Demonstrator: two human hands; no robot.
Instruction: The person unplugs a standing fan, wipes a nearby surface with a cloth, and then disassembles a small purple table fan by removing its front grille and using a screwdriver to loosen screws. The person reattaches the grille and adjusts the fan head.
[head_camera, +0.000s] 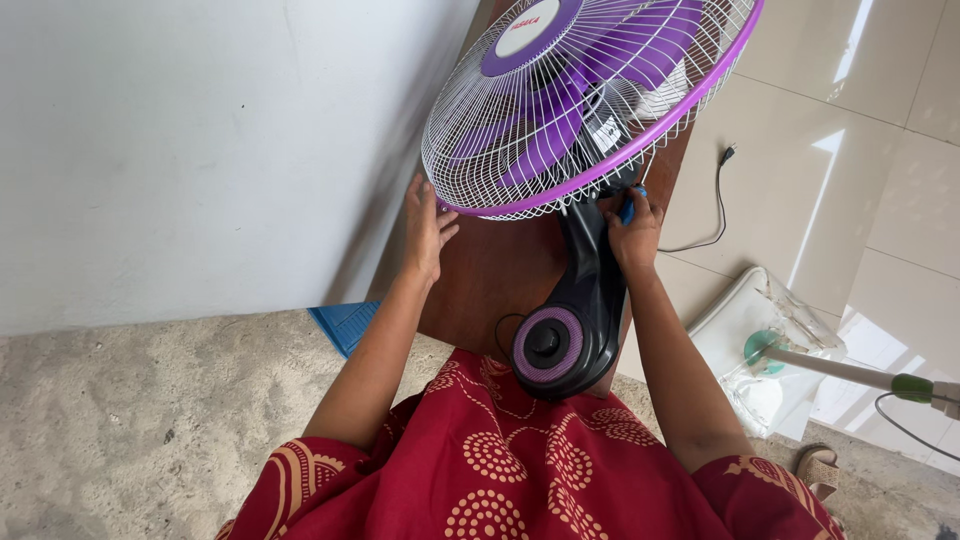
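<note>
**Both hands at the fan's grille**

Left hand (428, 228): open and flat, fingers spread against the lower edge of the white wire grille (560, 100) with its purple rim. Right hand (634, 232): closed around a small blue-handled tool (628, 206) (tip hidden behind the rim), just below the grille beside the black neck (590, 260). Purple-bladed fan (580, 90) lying across a dark wooden table (490, 270), round black-and-purple base (552, 345) nearest the red patterned dress (520, 460). On the tiled floor: black power cord (718, 200); farther right, a white fan base (770, 350).
</note>
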